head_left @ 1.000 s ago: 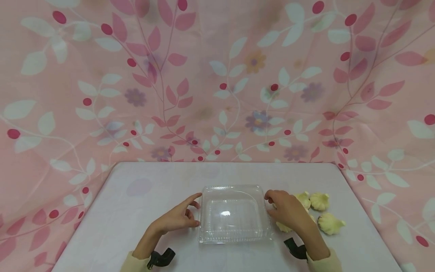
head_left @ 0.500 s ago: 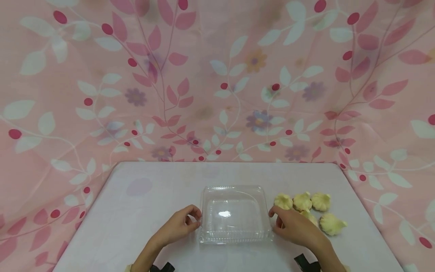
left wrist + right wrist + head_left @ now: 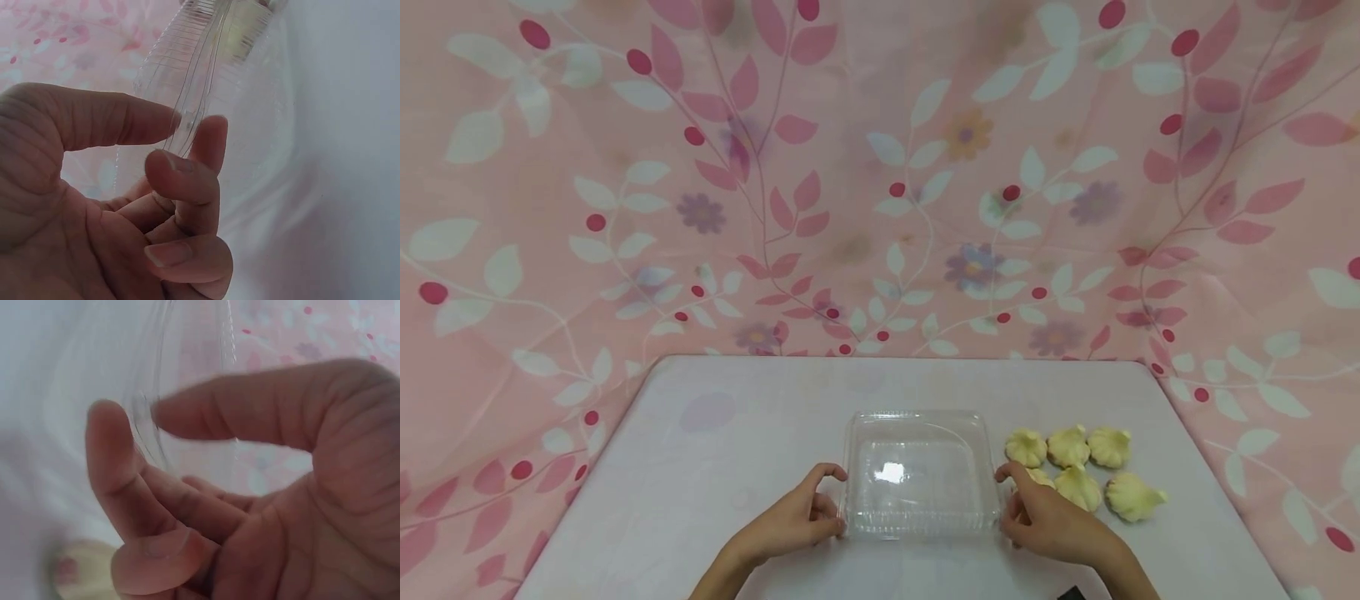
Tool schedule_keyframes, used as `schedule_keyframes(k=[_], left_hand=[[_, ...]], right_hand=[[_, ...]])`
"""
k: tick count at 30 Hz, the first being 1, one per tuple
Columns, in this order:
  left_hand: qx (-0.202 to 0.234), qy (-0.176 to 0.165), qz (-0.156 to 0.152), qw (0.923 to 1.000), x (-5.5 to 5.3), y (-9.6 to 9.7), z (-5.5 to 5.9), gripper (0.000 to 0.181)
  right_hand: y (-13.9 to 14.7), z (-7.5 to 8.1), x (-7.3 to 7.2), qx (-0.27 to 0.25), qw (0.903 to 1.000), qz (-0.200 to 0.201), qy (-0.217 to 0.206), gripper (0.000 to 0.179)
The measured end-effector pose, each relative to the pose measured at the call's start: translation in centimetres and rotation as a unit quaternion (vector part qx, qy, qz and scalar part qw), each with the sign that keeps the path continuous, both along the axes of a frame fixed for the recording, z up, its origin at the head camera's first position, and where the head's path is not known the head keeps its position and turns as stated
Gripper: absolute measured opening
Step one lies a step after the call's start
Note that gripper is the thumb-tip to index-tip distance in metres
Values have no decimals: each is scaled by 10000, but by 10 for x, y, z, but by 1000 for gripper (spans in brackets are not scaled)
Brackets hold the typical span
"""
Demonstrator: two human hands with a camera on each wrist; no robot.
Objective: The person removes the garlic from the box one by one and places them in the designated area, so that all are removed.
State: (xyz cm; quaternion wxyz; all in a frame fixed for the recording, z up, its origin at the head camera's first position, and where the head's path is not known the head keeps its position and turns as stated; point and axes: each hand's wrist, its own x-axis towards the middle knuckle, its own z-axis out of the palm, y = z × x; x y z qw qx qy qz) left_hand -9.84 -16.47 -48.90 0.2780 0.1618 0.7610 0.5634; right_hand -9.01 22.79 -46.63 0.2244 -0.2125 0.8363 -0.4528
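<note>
A clear plastic lidded box (image 3: 925,479) lies on the white table between both hands, its lid down. My left hand (image 3: 793,521) is at the box's near left side. In the left wrist view its thumb and a finger pinch the layered clear rim (image 3: 199,87), the other fingers curled below. On the opposite side, my right hand (image 3: 1056,521) holds the near right edge. The right wrist view shows its thumb and a fingertip on either side of the rim (image 3: 161,356). Behind and beside the right hand sit several pale yellow garlic bulbs (image 3: 1078,487), one partly hidden by its fingers.
The white table (image 3: 760,400) ends at a far edge against a pink floral cloth (image 3: 880,208) that hangs behind and along both sides. A garlic bulb (image 3: 1133,497) lies farthest right. Part of a black wrist mount (image 3: 1072,593) shows at the bottom.
Both hands have slid toward the near corners of the box, and their fingers have closed in on its edges. More garlic bulbs now show beyond the right hand. The box stays in place.
</note>
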Motion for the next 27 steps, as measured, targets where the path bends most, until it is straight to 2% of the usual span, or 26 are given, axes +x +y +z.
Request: schedule_keyframes(k=[5, 11, 17, 21, 27], left_hand=[[72, -234, 93, 9997, -1, 0, -5, 58], [367, -321, 62, 9988, -1, 0, -7, 59], [657, -489, 93, 9966, -3, -1, -9, 60], [690, -537, 151, 9961, -3, 0, -10, 61], [510, -321, 131, 9981, -2, -2, -9, 61]], right_hand=[[3, -9, 2, -493, 9987, 9, -116, 49], [6, -14, 3, -855, 9952, -27, -484, 53], [6, -14, 3, -955, 9924, -187, -759, 55], [7, -14, 4, -960, 9911, -287, -876, 56], [6, -17, 7, -924, 9919, -406, -770, 57]])
